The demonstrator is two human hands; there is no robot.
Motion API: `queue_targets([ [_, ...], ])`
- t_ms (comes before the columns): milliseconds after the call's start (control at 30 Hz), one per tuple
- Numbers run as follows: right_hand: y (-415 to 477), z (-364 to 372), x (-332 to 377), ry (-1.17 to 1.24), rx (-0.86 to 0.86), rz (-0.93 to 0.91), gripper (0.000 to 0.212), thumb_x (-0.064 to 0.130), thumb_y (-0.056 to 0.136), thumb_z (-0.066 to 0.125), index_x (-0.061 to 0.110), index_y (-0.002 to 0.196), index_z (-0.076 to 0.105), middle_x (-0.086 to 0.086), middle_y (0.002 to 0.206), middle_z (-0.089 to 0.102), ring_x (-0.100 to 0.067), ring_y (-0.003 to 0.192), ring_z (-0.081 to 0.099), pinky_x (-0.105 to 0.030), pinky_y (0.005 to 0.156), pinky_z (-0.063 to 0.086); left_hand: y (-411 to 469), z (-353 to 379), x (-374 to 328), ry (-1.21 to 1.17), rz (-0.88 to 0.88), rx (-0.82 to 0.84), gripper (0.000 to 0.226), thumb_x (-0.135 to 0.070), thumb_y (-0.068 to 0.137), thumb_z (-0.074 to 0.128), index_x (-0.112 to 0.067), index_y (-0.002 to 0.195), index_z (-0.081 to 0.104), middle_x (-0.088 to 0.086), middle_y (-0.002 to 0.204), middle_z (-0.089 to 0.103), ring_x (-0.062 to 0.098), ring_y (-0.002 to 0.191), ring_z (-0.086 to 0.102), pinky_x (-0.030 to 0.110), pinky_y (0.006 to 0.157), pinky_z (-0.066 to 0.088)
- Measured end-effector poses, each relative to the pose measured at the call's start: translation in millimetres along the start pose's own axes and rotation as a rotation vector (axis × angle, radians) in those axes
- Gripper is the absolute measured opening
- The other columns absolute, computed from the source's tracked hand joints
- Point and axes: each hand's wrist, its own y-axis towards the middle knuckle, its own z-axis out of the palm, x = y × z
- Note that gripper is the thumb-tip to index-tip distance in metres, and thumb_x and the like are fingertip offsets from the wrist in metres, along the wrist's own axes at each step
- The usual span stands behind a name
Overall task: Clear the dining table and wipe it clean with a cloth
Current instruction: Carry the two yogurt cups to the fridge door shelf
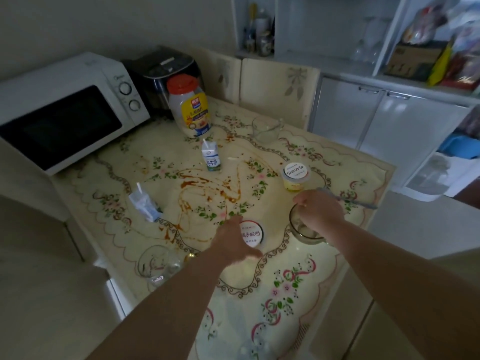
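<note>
The floral-clothed counter (311, 271) is streaked with brown sauce (197, 181). White microwave (65, 113) far left, orange-lidded jar (188, 105) just beside it. At the near edge, the right hand (320, 213) curls over the glass bowl (304, 233), fingers hooked on its rim. The left hand (233, 241) sits against the yogurt tub (253, 233), printed "酸奶", its grip too blurred to call. 1 upright carton (211, 157) mid-counter reads "牛奶".
</note>
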Motion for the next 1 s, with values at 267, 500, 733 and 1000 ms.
queue_targets([
  [267, 48.2, -1.6, -3.3, 0.084, -0.019, -0.009, 0.053, 0.011, 0.086, 0.053, 0.02, 0.138, 0.047, -0.008, 0.131, 0.055, -0.025, 0.113, 0.057, -0.029, 0.08, 0.048, 30.4, -32.4, -24.3, -0.063, -0.063, -0.146, 0.102, -0.034, 0.053, 0.092, -0.02, 0.136, 0.034, 0.003, 0.123, 0.046, 0.023, 0.113, 0.048, 0.043, 0.097, 0.048],
  [500, 96.9, 6.6, -11.7, 0.12, 0.029, 0.115, 0.074, 0.016, 0.08, 0.066, 0.016, 0.144, 0.028, -0.011, 0.14, 0.036, -0.029, 0.127, 0.04, -0.039, 0.099, 0.04, 58.3, -35.3, -36.9, -0.158, -0.13, -0.216, 0.106, -0.035, 0.049, 0.093, -0.024, 0.137, 0.034, 0.0, 0.12, 0.05, 0.022, 0.11, 0.052, 0.042, 0.094, 0.051],
  [733, 135.1, 16.6, -7.9, 0.155, 0.079, 0.134, 0.097, 0.025, 0.073, 0.077, 0.017, 0.149, 0.017, -0.01, 0.148, 0.028, -0.029, 0.135, 0.033, -0.044, 0.103, 0.037, 79.1, -31.7, -38.5, -0.184, -0.166, -0.235, 0.107, -0.037, 0.047, 0.093, -0.027, 0.137, 0.036, -0.003, 0.122, 0.049, 0.02, 0.111, 0.051, 0.043, 0.094, 0.051],
  [1000, 152.5, 30.3, -3.8, 0.11, 0.065, 0.119, 0.099, 0.028, 0.067, 0.081, 0.015, 0.146, 0.022, -0.014, 0.142, 0.03, -0.034, 0.129, 0.034, -0.043, 0.098, 0.04, 90.7, -34.9, -34.3, -0.188, -0.213, -0.228, 0.107, -0.04, 0.049, 0.091, -0.028, 0.138, 0.033, -0.003, 0.123, 0.048, 0.021, 0.112, 0.051, 0.042, 0.095, 0.05],
])
